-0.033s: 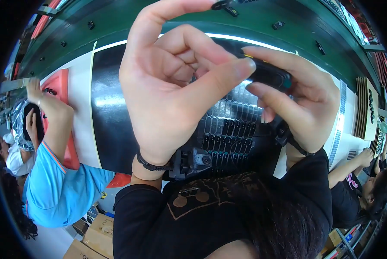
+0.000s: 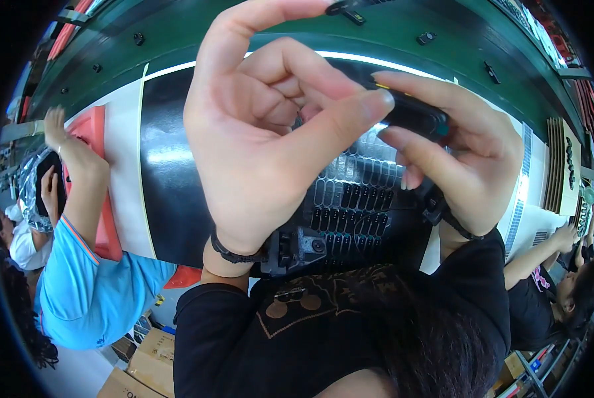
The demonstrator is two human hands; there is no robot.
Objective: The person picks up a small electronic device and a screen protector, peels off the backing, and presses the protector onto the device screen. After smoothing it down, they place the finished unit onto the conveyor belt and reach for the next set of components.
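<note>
Above the black mat, my right hand (image 2: 466, 149) grips a small black oblong device (image 2: 414, 114) between thumb and fingers. A short yellow mark and a teal patch show on it. My left hand (image 2: 264, 126) pinches the device's other end with its thumb and a bent finger. My left index finger reaches up to the top, touching a small black oval piece (image 2: 340, 6). Below my hands lies a clear sheet (image 2: 323, 192) of oval outlines, with rows of black oval pieces (image 2: 358, 196) on its lower part. The pinched end is partly hidden.
A green conveyor belt (image 2: 197, 40) with several small black devices runs along the far side. A red tray (image 2: 97, 132) stands left, beside a co-worker in a light blue shirt (image 2: 88, 292). Stacked cardboard (image 2: 557, 166) is at right, near another person. Boxes (image 2: 152, 358) sit behind left.
My hands and the device keep almost the same place. At left, the co-worker's raised hand has shifted slightly over the red tray.
</note>
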